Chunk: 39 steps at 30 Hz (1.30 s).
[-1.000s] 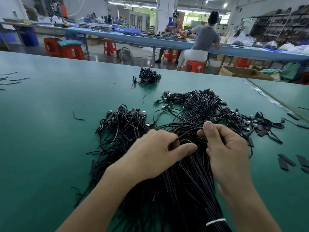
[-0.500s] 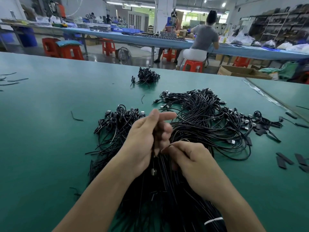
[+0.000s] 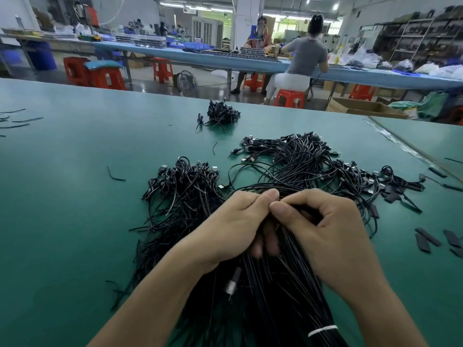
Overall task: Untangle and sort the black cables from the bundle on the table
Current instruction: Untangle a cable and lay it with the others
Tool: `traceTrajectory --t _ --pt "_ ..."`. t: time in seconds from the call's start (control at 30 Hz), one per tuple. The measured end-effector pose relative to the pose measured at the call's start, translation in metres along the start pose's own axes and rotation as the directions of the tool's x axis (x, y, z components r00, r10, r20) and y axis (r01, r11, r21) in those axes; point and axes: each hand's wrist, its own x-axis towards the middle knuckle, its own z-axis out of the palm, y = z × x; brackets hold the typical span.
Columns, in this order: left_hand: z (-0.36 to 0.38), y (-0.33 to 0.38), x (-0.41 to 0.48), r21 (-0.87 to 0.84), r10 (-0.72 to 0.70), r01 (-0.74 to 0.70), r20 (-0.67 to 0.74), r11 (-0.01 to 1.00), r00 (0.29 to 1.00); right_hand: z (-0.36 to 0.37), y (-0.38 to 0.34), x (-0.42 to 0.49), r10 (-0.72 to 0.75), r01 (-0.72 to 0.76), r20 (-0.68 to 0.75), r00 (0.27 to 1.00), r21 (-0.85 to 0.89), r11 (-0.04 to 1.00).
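Note:
A big bundle of black cables [image 3: 265, 291] runs from the near edge of the green table [image 3: 75, 221] towards its middle, tied with a white band [image 3: 323, 330] near me. My left hand [image 3: 233, 226] and my right hand [image 3: 323, 226] meet over the bundle, thumbs touching, fingers curled round black cables. A silver plug [image 3: 231, 288] hangs below my left hand. A tangled heap with connectors [image 3: 298, 166] lies beyond my hands, another heap of black cables [image 3: 185, 186] to the left.
A small cable clump [image 3: 221, 113] sits far back on the table. Flat black sleeve pieces [image 3: 428, 240] lie at right, loose cable offcuts [image 3: 17, 121] at far left. Beyond the table edge are red stools [image 3: 288, 97], a long blue bench and seated people.
Both hands have come together at the bundle's middle. My left hand came down from its raised, finger-extended pose and my right hand moved up and right to meet it.

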Motion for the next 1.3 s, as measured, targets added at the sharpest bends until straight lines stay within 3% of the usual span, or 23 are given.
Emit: traceTrajectory --t 0.07,0.17,0.3,0.4,0.47,0.57,0.6,0.7,0.77,0.87,0.93,1.0,1.1,1.23,1.3 --pt "-0.003 0.000 -0.002 0.061 -0.031 0.027 0.062 0.998 0.998 -0.001 0.002 0.001 0.003 0.003 -0.117 0.993 0.053 0.999" --pt "-0.010 0.001 -0.007 -0.009 -0.095 0.100 0.209 0.995 0.973 0.000 0.006 0.003 0.070 -0.042 -0.167 0.984 0.167 0.985" --pt "-0.016 0.005 -0.010 -0.340 -0.054 0.198 0.389 0.919 0.920 0.004 0.009 0.001 0.188 -0.159 -0.073 0.979 0.297 0.942" --pt "-0.016 0.006 -0.011 -0.540 0.065 0.192 0.420 0.819 0.905 0.006 0.011 0.000 0.257 -0.270 0.086 0.963 0.322 0.907" --pt "-0.013 0.008 -0.010 -0.646 0.109 0.143 0.334 0.750 0.936 0.009 0.010 -0.001 0.264 -0.301 0.162 0.951 0.285 0.910" --pt "-0.011 0.007 -0.002 -0.801 0.083 0.011 0.076 0.599 0.994 0.012 0.009 -0.004 0.215 -0.223 0.213 0.953 0.013 0.975" --pt "-0.010 0.005 0.001 -0.806 0.051 -0.054 -0.030 0.589 0.998 0.013 0.008 -0.005 0.202 -0.196 0.238 0.950 -0.049 0.979" --pt "-0.008 -0.005 0.009 -0.602 0.015 -0.215 -0.319 0.769 0.947 0.013 0.002 -0.006 0.150 -0.112 0.265 0.953 -0.154 0.982" --pt "-0.008 -0.008 0.010 -0.397 0.050 -0.216 -0.387 0.892 0.921 0.011 -0.003 -0.005 0.120 -0.081 0.226 0.967 -0.173 0.981" --pt "-0.008 -0.007 0.004 -0.055 0.066 -0.084 -0.266 0.995 0.962 0.007 -0.007 -0.004 0.111 -0.095 0.156 0.982 -0.105 0.990" --pt "-0.007 -0.004 -0.001 0.040 -0.007 0.011 -0.099 0.999 0.995 0.004 -0.007 -0.003 0.098 -0.095 0.095 0.991 -0.039 0.995" --pt "-0.006 -0.001 -0.005 -0.041 -0.096 0.098 0.061 0.994 0.994 0.002 -0.008 -0.002 0.051 -0.055 0.054 0.997 0.073 0.996" --pt "-0.012 0.003 -0.007 -0.226 -0.115 0.155 0.178 0.962 0.977 0.003 -0.010 -0.001 0.007 -0.017 0.039 0.999 0.263 0.965" --pt "-0.018 0.005 -0.007 -0.498 -0.071 0.284 0.403 0.819 0.913 0.006 -0.002 0.000 0.144 -0.142 0.016 0.989 0.317 0.938" --pt "-0.018 0.006 -0.006 -0.611 -0.025 0.291 0.404 0.736 0.914 0.006 0.002 -0.001 0.203 -0.201 0.022 0.979 0.280 0.939"
